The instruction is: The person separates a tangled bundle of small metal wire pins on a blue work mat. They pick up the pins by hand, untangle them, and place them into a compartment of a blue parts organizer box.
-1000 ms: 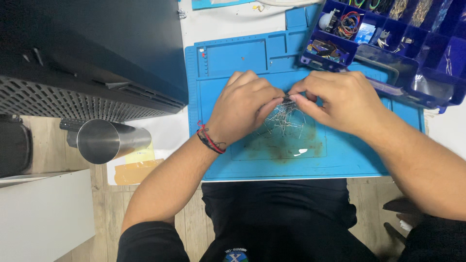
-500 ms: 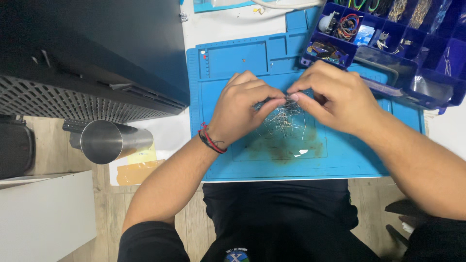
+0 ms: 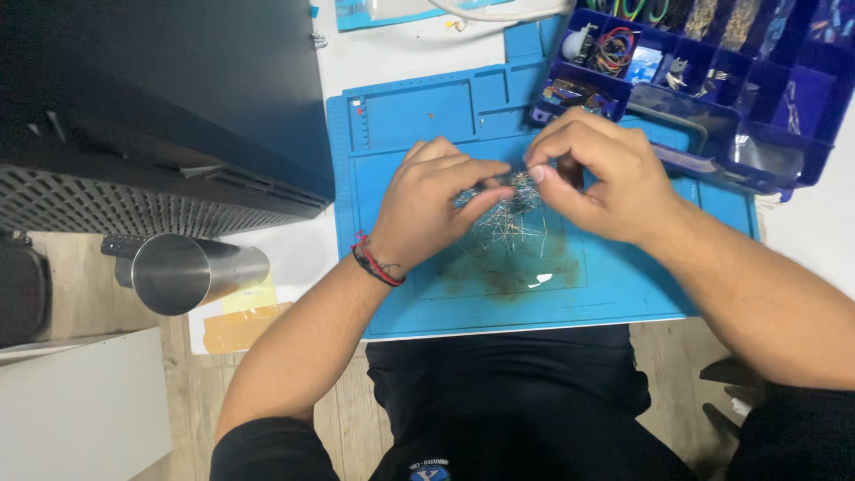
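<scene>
At the centre of the frame, the left hand [image 3: 427, 200] and right hand [image 3: 597, 174] each pinched thin wire-leaded parts from a loose pile [image 3: 508, 218] on the blue mat [image 3: 623, 276], most apparently still unsorted.

Steel cylinder [image 3: 191, 272], blue parts organizer [image 3: 704, 80], black case [image 3: 151, 116].

A small pale blue packet [image 3: 644, 64] lies in the dark blue organizer box [image 3: 806, 147], top right.

My electronics workbench, basically.
Blue repair mat [image 3: 419, 294], a parts organizer box [image 3: 757, 98] full of bits, and loose resistors [image 3: 512, 214] everywhere.
</scene>
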